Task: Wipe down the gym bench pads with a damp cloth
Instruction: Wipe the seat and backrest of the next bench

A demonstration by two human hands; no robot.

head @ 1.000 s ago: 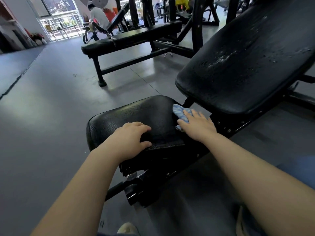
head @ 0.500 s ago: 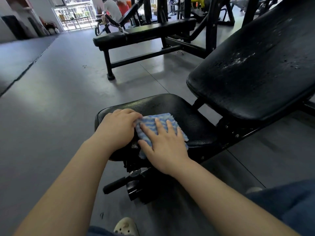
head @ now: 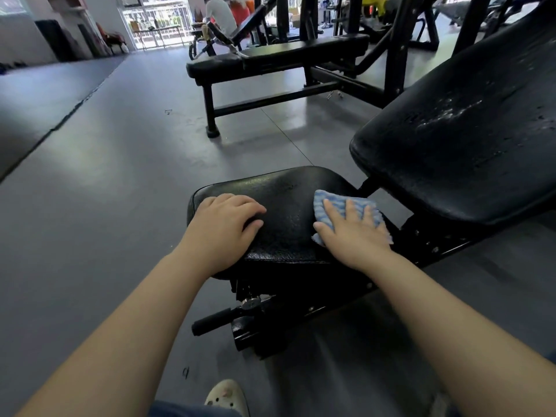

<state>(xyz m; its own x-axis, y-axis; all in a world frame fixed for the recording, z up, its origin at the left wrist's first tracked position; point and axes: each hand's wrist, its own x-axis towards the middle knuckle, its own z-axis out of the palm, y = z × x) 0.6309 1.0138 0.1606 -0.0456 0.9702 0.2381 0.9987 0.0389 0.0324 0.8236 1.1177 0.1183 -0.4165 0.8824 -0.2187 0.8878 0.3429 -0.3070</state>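
The right hand (head: 353, 233) lies flat with straight, spread fingers pressing the cloth (head: 326, 210) onto the right end of the seat pad (head: 285, 200), close to the gap below the back pad (head: 469, 139). Half a second ago this hand and the cloth were near the middle-left of the seat, touching the other hand; they have since slid rightward, so the two hands are now well apart with bare black vinyl between them. A second ago the cloth was bunched at this same right end, mostly hidden under the fingers; now more of it shows, blue with pale stripes, peeking out past the fingertips on the far side and by the thumb on the left.

The left hand (head: 222, 227) rests on the left end of the seat pad, fingers loosely curled over the surface and holding nothing, much as in both earlier frames.

The tilted back pad rises to the right, speckled with droplets or scuffs that catch the light. Below the seat, the black frame (head: 427, 251) and an adjustment handle (head: 213, 320) point toward the near left. A pale shoe (head: 225, 395) shows at the bottom edge. Farther off stands a flat bench (head: 270, 58) on the grey floor (head: 105, 191), with a seated person (head: 219, 13) beyond it.
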